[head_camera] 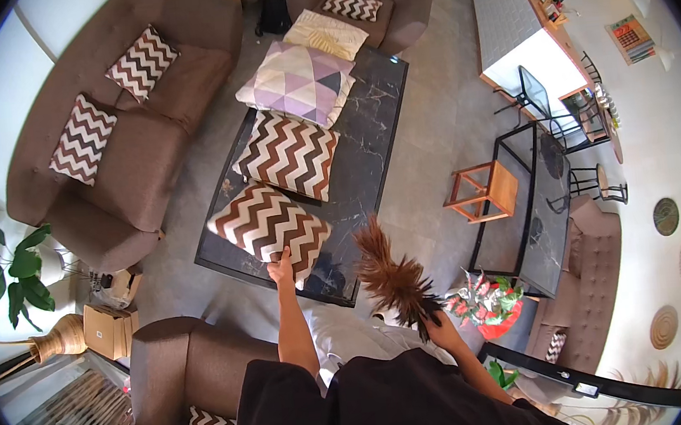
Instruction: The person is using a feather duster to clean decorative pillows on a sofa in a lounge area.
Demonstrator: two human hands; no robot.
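Note:
My left hand [281, 267] is on the near edge of a brown, black and white zigzag cushion [267, 223], its fingers at the fabric. That cushion lies on a black marble-look coffee table [365, 147]. A second zigzag cushion [290, 149] lies just beyond it, then a purple and white triangle-patterned cushion [298, 80] and a cream cushion [328, 32] at the far end. My right hand [440, 331] grips the base of a brown feather duster [393, 269], whose feathers point up beside the table's near right corner.
A brown sofa [126, 191] with two zigzag cushions stands left, an armchair [224, 349] near left and another armchair [407, 15] beyond the table. To the right are a wooden stool [497, 190], a black-framed table [534, 223] and a potted plant in red wrap [494, 314].

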